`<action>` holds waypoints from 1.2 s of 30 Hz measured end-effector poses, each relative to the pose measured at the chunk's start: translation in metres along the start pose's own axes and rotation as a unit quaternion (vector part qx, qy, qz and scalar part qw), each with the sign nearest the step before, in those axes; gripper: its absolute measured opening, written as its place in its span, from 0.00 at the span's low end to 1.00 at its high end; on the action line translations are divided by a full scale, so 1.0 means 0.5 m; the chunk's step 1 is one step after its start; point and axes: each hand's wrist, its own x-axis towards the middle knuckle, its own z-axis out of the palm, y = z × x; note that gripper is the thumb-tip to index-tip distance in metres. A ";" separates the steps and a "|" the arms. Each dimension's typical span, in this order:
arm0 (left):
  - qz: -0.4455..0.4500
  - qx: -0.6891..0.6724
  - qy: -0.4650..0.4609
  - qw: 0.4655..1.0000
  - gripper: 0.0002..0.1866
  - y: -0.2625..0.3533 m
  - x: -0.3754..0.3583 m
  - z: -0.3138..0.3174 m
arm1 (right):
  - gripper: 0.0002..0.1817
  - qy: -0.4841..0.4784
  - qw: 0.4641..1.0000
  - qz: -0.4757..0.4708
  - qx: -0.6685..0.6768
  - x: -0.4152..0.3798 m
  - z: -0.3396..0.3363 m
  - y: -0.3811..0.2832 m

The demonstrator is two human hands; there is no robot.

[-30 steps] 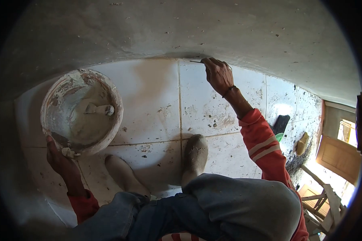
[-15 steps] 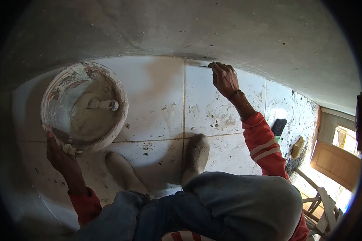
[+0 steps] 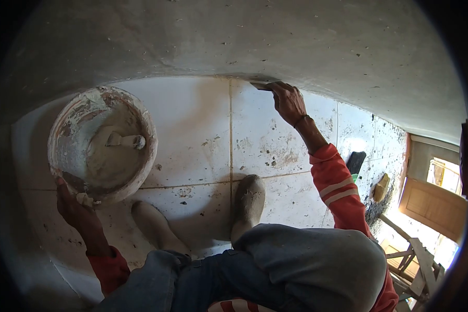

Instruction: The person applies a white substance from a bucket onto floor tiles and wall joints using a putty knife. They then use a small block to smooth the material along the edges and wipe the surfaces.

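A plaster-smeared bucket (image 3: 150,151) stands on the tiles at the left, with pale wet filler (image 3: 101,161) in it. A putty knife (image 3: 126,140) lies in the filler. My left hand (image 3: 78,210) grips the near left part of the bucket's rim, and a whitish lump (image 3: 87,199) shows beside its fingers. At the foot of the grey wall (image 3: 234,36), my right hand (image 3: 290,103) is closed on a flat scraper (image 3: 261,86). Its thin blade points left, close to where wall meets floor; my fingers hide the rest.
White floor tiles (image 3: 192,130) carry crumbs and dirt. My two feet (image 3: 248,200) stand between bucket and wall. To the right lie a black-bristled brush (image 3: 355,162) and a yellowish block (image 3: 381,187). Beyond are wood pieces (image 3: 424,265) and a wooden panel (image 3: 432,210).
The scraper in my right hand has tilted, showing more of its blade against the wall's foot. My left hand stays on the bucket rim. The whole view has shifted slightly.
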 end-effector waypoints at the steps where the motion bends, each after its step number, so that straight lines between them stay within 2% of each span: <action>1: 0.047 0.045 -0.008 0.998 0.34 -0.009 0.006 -0.006 | 0.11 0.000 1.000 0.001 0.000 0.000 -0.007 -0.001; 2: 0.048 0.046 -0.008 0.998 0.34 -0.018 0.009 -0.013 | 0.10 -0.015 1.000 0.010 0.015 0.002 -0.016 0.000; 4: -0.063 -0.014 -0.010 0.998 0.34 0.002 0.000 -0.006 | 0.10 -0.029 0.999 0.020 0.029 0.005 -0.021 0.001; 7: -0.081 -0.018 0.006 0.997 0.33 0.008 -0.002 0.001 | 0.10 0.017 1.000 0.011 0.011 -0.002 -0.016 0.009; 9: -0.057 -0.017 0.001 0.998 0.33 0.009 -0.004 0.002 | 0.10 -0.037 0.998 0.023 0.036 -0.004 -0.028 0.003; 12: -0.044 -0.041 -0.003 0.998 0.33 0.017 -0.010 0.007 | 0.10 0.017 0.999 0.027 0.032 -0.003 -0.021 0.002; 16: -0.034 -0.044 0.007 0.998 0.30 0.011 -0.004 0.007 | 0.10 -0.069 0.994 0.063 0.054 0.006 -0.035 -0.043; 17: -0.008 -0.033 0.007 0.999 0.30 0.010 -0.007 0.007 | 0.10 -0.066 0.994 0.064 0.060 0.012 -0.024 -0.051; 19: 0.017 -0.013 0.006 1.000 0.31 0.002 -0.001 0.003 | 0.11 0.040 0.997 0.023 0.066 0.029 0.001 -0.064; 20: 0.037 0.005 0.001 0.999 0.31 0.000 -0.001 0.002 | 0.11 0.041 0.997 0.023 0.067 0.031 0.012 -0.069; 22: 0.032 -0.001 -0.001 0.999 0.31 0.010 -0.011 0.005 | 0.12 0.008 0.999 0.026 0.042 0.025 0.030 -0.079; 24: 0.028 -0.008 -0.007 1.000 0.32 0.015 -0.010 0.006 | 0.14 -0.032 0.996 0.016 0.078 0.002 0.022 -0.096; 26: 0.002 -0.021 -0.009 1.000 0.32 0.006 -0.007 0.002 | 0.14 -0.112 0.984 0.040 0.133 -0.011 -0.018 -0.124; 28: -0.003 -0.027 -0.010 1.000 0.32 0.002 -0.003 0.000 | 0.13 -0.116 0.983 0.050 0.136 -0.018 -0.022 -0.118; 30: -0.010 -0.034 -0.013 0.999 0.32 -0.001 -0.008 0.004 | 0.13 0.010 0.988 0.116 0.103 -0.019 -0.007 -0.091; 31: -0.004 -0.036 -0.003 0.999 0.32 0.003 -0.012 0.008 | 0.13 0.004 0.991 0.121 0.063 -0.031 0.003 -0.077; 32: 0.005 -0.042 0.007 0.999 0.32 0.012 -0.012 0.013 | 0.12 0.029 0.994 0.079 0.076 -0.056 0.034 -0.068; 34: -0.009 -0.045 0.006 0.999 0.32 0.032 -0.019 0.019 | 0.12 -0.014 0.996 0.014 0.084 -0.085 0.001 -0.111; 35: -0.026 -0.044 0.008 0.999 0.32 0.037 -0.022 0.020 | 0.11 -0.077 0.992 0.023 0.099 -0.090 -0.026 -0.129; 36: -0.026 -0.047 0.005 0.999 0.32 0.029 -0.018 0.017 | 0.11 -0.065 0.991 0.042 0.113 -0.091 -0.048 -0.141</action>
